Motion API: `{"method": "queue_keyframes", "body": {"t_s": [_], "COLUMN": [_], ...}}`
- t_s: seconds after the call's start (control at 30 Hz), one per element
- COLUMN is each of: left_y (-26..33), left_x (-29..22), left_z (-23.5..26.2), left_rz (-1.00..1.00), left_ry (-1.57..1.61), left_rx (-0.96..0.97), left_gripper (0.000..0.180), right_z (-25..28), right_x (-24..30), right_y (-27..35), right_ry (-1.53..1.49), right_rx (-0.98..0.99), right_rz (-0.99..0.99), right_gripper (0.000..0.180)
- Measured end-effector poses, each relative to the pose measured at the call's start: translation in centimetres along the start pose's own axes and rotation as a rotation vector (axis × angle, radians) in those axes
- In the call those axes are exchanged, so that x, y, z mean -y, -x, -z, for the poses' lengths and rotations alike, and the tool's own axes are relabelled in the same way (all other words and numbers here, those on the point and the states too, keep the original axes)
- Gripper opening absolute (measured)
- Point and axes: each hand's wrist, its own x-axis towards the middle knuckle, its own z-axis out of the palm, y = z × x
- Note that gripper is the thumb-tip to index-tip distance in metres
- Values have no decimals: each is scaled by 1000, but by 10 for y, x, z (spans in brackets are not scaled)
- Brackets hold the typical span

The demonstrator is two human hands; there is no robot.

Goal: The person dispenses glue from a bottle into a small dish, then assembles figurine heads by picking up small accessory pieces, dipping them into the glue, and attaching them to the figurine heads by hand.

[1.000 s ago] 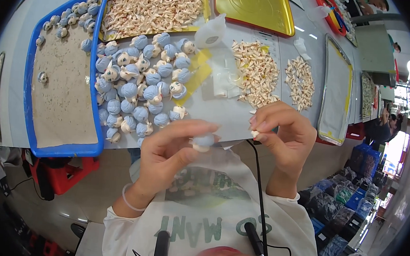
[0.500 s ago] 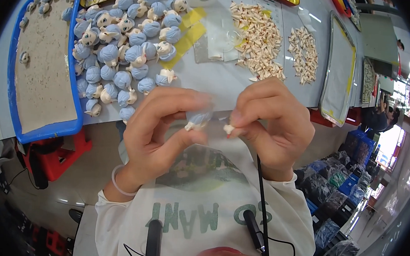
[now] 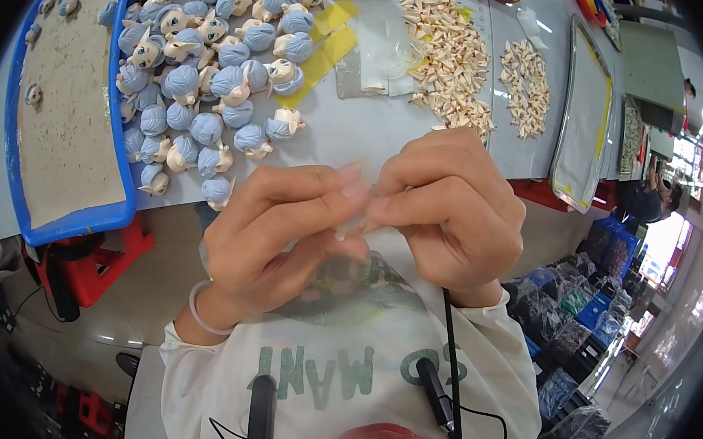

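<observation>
Closing the gap of half a second ago, bringing right hand up to left hand near the worktop, with left grip pinching a mostly hidden cream piece by the thumb, right grip impossible to tell, probably putting parts into contact.

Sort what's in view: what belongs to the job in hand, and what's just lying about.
Likely in use:
left hand and right hand, fingertips close together
blue-haired doll heads
pile of small cream pieces
blue tray holding more heads

Apparently just lying about:
red stool
plastic-covered stacks at right
</observation>
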Motion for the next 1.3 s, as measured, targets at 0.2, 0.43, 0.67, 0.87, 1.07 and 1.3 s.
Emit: {"method": "queue_keyframes", "body": {"t_s": [0.2, 0.43, 0.67, 0.87, 1.07, 1.3], "left_y": [-4, -19, -37, -52, -80, -59], "left_x": [-3, 2, 29, 6, -8, 55], "left_z": [1, 24, 63, 66, 157, 269], "left_rz": [14, -69, -179, 55, 153, 479], "left_ry": [48, -168, -999, -915, -1009, -984], "left_rx": [20, 78, -9, 124, -191, -44], "left_gripper": [39, 36, 32, 31, 19, 14], "right_z": [1, -3, 4, 6, 23, 54], "right_x": [-1, -4, -13, -10, -23, -41], "right_y": [-1, -2, 4, 6, 17, 22], "right_ry": [-64, -279, -388, -329, -272, -249], "right_rx": [66, -9, -81, 16, -95, -160], "right_rz": [23, -194, -332, -352, -421, -436], "right_gripper": [19, 18, 18, 16, 12, 9]}}
